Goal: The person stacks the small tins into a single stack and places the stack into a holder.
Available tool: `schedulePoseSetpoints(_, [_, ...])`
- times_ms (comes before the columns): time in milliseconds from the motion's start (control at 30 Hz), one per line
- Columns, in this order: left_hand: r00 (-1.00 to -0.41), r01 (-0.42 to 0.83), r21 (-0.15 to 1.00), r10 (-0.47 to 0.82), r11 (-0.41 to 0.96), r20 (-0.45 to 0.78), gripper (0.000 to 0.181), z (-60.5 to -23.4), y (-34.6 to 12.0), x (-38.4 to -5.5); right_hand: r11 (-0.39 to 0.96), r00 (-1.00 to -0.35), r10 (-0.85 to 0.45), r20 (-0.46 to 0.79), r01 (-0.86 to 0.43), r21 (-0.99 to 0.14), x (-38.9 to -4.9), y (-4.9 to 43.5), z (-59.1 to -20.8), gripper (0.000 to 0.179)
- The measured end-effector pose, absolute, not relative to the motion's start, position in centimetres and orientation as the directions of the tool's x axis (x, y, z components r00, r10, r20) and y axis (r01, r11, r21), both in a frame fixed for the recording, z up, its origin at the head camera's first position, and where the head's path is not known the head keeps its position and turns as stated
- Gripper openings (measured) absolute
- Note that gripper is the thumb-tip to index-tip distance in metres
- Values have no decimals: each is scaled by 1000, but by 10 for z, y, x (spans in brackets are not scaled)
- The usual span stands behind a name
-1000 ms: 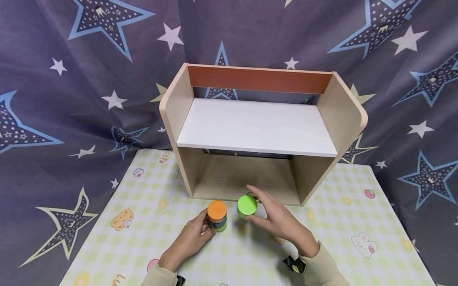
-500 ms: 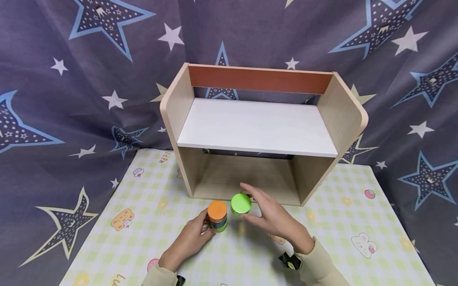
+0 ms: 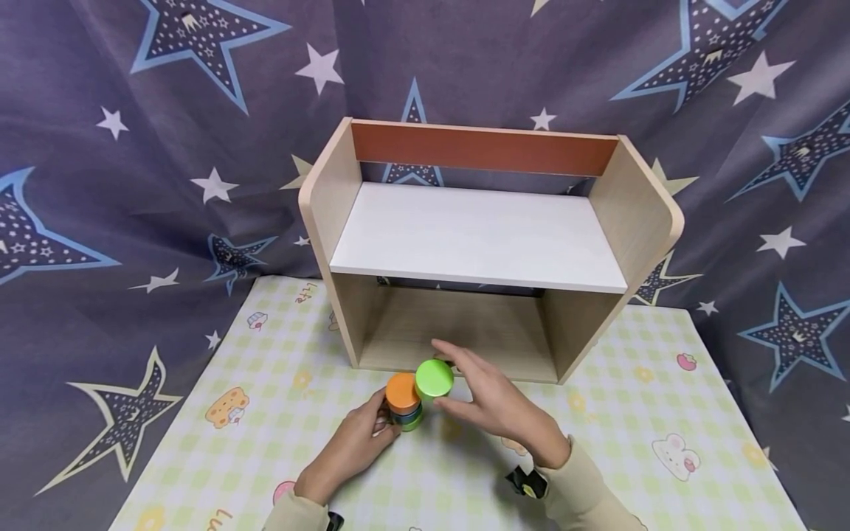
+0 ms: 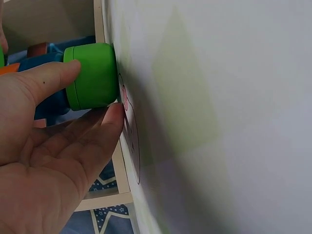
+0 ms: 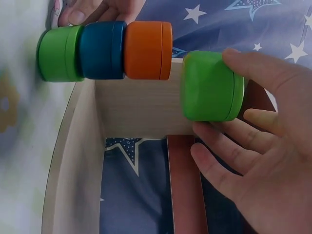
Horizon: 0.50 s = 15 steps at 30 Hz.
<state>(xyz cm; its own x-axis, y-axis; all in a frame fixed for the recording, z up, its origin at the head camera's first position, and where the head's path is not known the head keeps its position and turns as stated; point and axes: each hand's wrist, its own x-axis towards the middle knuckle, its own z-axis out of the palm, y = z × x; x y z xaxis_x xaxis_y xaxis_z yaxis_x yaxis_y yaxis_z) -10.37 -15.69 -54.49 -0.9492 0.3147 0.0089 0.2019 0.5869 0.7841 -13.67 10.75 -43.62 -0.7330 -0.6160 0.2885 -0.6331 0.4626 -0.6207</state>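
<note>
Three small round lidded tins stand stacked on the table: green [image 5: 59, 54] at the bottom, blue [image 5: 101, 50] in the middle, orange [image 3: 401, 393] on top. My left hand [image 3: 353, 441] holds the stack low down from its left side. In the left wrist view its thumb lies on the bottom green tin [image 4: 92, 78], with fingers on the other side. My right hand [image 3: 508, 413] grips another green tin [image 3: 434, 380] between thumb and fingers, raised above the table. The right wrist view shows a small gap between this tin and the orange one.
A wooden shelf unit with a white middle board [image 3: 478, 232] stands just behind the hands. Its lower board [image 3: 458, 324] opens toward the stack. A checked cloth [image 3: 664, 398] covers the table, and a star-patterned curtain [image 3: 252, 184] hangs behind.
My right hand has moved left with its green tin, from apart from the stack to beside the orange tin's upper right. The left hand and stack stay in place.
</note>
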Motion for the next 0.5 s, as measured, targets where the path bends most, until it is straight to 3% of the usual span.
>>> schedulePoseSetpoints(500, [-942, 207, 798, 334, 566, 8, 69, -543, -157, -103, 423, -704, -643, 300, -654, -627, -142, 85, -438, 82])
